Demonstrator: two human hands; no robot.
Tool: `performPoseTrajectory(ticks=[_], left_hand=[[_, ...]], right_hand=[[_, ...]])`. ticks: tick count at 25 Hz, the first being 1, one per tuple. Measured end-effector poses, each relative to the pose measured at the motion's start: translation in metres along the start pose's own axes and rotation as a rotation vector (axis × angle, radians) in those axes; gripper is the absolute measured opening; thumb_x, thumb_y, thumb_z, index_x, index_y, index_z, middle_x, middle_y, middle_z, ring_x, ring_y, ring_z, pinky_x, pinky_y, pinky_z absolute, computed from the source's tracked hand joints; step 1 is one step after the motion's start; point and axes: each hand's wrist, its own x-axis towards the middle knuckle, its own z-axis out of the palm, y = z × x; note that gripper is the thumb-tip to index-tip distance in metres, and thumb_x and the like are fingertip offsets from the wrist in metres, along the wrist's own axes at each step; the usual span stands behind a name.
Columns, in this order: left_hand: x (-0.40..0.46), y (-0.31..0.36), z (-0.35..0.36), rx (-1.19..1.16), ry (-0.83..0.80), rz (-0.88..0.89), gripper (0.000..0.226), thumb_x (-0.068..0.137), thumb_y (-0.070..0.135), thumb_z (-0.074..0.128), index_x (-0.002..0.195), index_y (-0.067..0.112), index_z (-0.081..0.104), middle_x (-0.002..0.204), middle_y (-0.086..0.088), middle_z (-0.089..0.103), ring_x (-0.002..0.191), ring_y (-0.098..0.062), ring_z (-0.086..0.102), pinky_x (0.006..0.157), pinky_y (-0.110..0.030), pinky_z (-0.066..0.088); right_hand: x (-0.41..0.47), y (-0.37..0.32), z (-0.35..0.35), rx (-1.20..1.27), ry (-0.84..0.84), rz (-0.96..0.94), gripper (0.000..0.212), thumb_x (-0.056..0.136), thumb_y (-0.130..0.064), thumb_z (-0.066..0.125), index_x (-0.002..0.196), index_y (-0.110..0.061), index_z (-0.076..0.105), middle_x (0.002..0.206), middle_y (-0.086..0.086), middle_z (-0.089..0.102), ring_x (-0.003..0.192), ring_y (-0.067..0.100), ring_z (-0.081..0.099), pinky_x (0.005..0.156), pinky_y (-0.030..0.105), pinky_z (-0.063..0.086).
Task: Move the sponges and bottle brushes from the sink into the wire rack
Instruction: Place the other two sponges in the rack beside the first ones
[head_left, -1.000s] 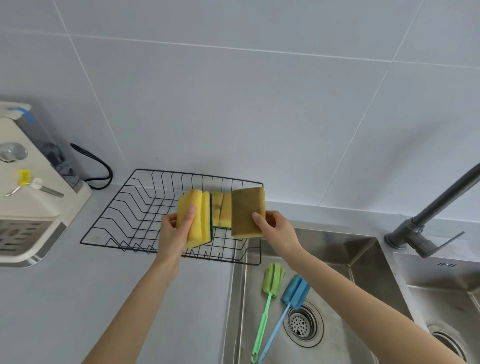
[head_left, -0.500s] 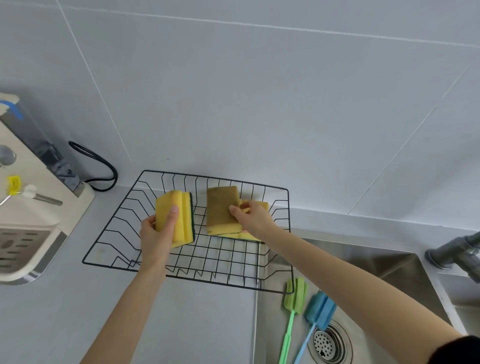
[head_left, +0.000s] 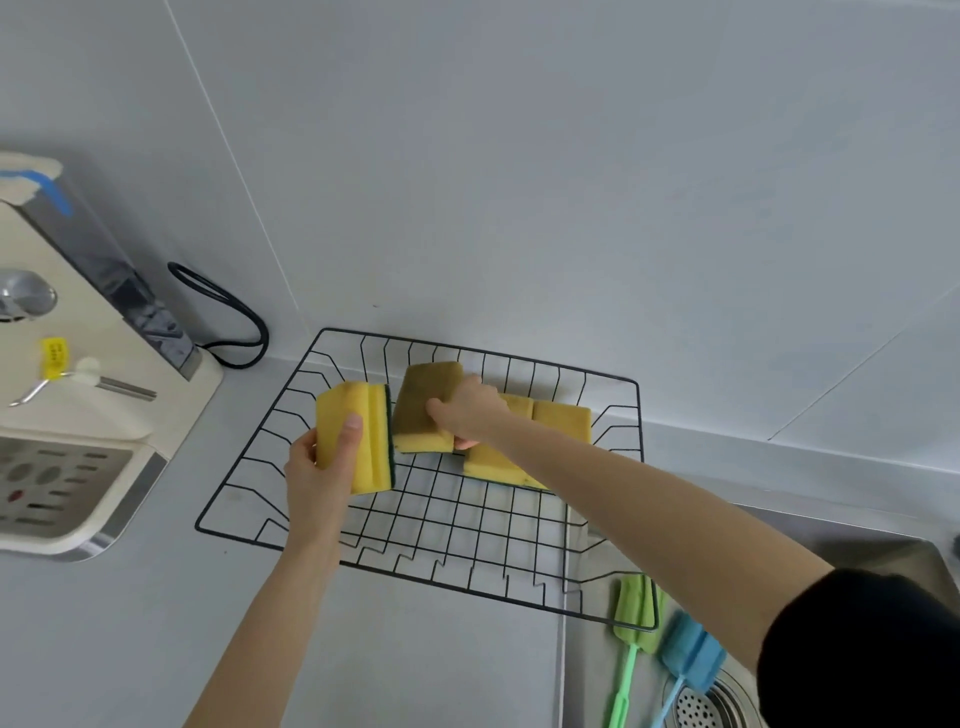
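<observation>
Since half a second ago: both hands sit deeper over the wire rack (head_left: 613, 519), and the right hand's sponge is down among the ones already in there.
Writing: nothing readable; a small yellow tag (head_left: 54, 356) on the cream appliance (head_left: 104, 415) at the worktop's left edge is too blurred.
Left sponge: yellow sponge (head_left: 358, 436) with a dark green scouring side, standing on its short end, long axis upright, green side facing right, over the rack's left half.
Right sponge: browned sponge (head_left: 423, 408), tilted, worn face up, long axis toward the rack's back edge.
Left hand: left hand (head_left: 319, 475) grasping the yellow sponge, thumb across its front.
Right hand: right hand (head_left: 467, 410) curled on the browned sponge, fingers on top.
Resting sponges: two yellow sponges (head_left: 561, 418) lying flat near the rack's back right corner.
Brushes: green bottle brush (head_left: 636, 610) and blue bottle brush (head_left: 693, 652) in the sink (head_left: 883, 551), heads toward the rack, handles toward the camera.
</observation>
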Motion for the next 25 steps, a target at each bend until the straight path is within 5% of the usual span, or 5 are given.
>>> performPoseTrajectory(ticks=[7,10,16,19,25], left_hand=[[0.005,-0.004,0.001,0.007,0.011,-0.024,0.058,0.086,0.041,0.052,0.132,0.009,0.036,0.112,-0.003,0.045,0.101,-0.020,0.045,0.085,-0.032,0.037],[0.005,-0.006,0.001,0.008,0.014,-0.025,0.059,0.086,0.042,0.052,0.133,0.010,0.035,0.113,-0.003,0.045,0.102,-0.020,0.045,0.085,-0.032,0.036],[0.008,-0.007,0.000,0.006,0.018,-0.028,0.059,0.086,0.042,0.052,0.132,0.008,0.036,0.113,-0.004,0.046,0.102,-0.020,0.046,0.085,-0.031,0.035],[0.012,-0.008,-0.001,0.022,0.017,-0.029,0.058,0.086,0.041,0.052,0.132,0.010,0.036,0.114,-0.004,0.046,0.104,-0.020,0.046,0.085,-0.031,0.034],[0.028,-0.005,0.002,0.115,-0.013,-0.024,0.061,0.087,0.041,0.051,0.135,0.009,0.032,0.126,-0.009,0.044,0.105,-0.021,0.044,0.084,-0.031,0.035]], right_hand=[[0.007,-0.002,0.012,-0.215,0.058,-0.082,0.044,0.094,-0.021,0.046,0.133,-0.003,0.032,0.117,0.016,0.058,0.097,0.032,0.065,0.063,0.031,0.050],[0.003,0.003,0.011,-0.383,0.109,-0.191,0.044,0.095,-0.022,0.046,0.133,-0.004,0.034,0.127,0.018,0.050,0.111,0.034,0.056,0.081,0.037,0.049],[0.014,0.027,0.034,-0.872,0.060,-0.549,0.085,0.081,-0.045,0.062,0.148,-0.022,0.015,0.155,0.019,0.011,0.143,0.040,0.008,0.117,0.051,0.013],[0.024,0.032,0.041,-0.887,0.080,-0.545,0.081,0.083,-0.047,0.058,0.148,-0.031,0.012,0.157,0.017,0.002,0.143,0.044,-0.002,0.118,0.054,0.006],[0.018,0.032,0.047,-0.858,0.174,-0.498,0.069,0.085,-0.042,0.056,0.143,-0.028,0.023,0.150,0.022,0.015,0.137,0.051,0.011,0.114,0.057,0.016]])
